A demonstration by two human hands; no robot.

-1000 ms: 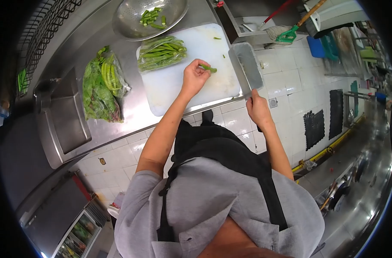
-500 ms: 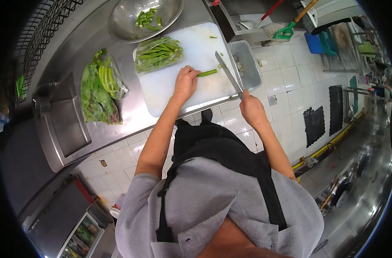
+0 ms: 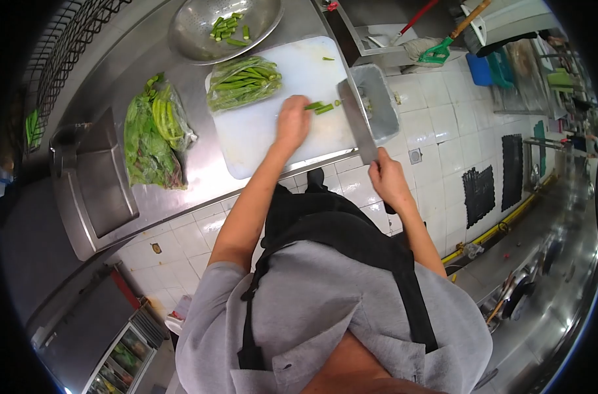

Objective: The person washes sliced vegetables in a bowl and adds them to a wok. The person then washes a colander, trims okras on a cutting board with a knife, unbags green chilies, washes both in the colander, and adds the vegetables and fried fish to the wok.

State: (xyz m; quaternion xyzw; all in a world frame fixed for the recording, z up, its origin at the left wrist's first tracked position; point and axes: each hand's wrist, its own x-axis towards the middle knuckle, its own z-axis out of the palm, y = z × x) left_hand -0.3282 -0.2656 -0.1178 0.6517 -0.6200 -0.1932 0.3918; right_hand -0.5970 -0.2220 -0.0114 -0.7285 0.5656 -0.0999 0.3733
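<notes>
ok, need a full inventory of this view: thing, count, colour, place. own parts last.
Counter: 1, steel, upper left
Cutting board: 1, white, on counter
Cut stalk pieces: several, green, board's right half
Bagged stalks: 1 bag, green, board's upper left
Knife: 1, silver blade, along board's right edge
Colander: 1, silver, beyond board, holding cut stalks
Bagged leafy greens: 1 bundle, green, left of board
Sink: 1, steel, counter's left end
Bin: 1, grey, right of board
Mop: 1, green clamp, upper right
Mats: 2, black, right
Far-right clutter: too small to count
Apron: 1, black, centre
Shirt: 1, grey, bottom centre
Left grip: 1, bare, beside cut pieces
Right grip: 1, bare, on knife handle
</notes>
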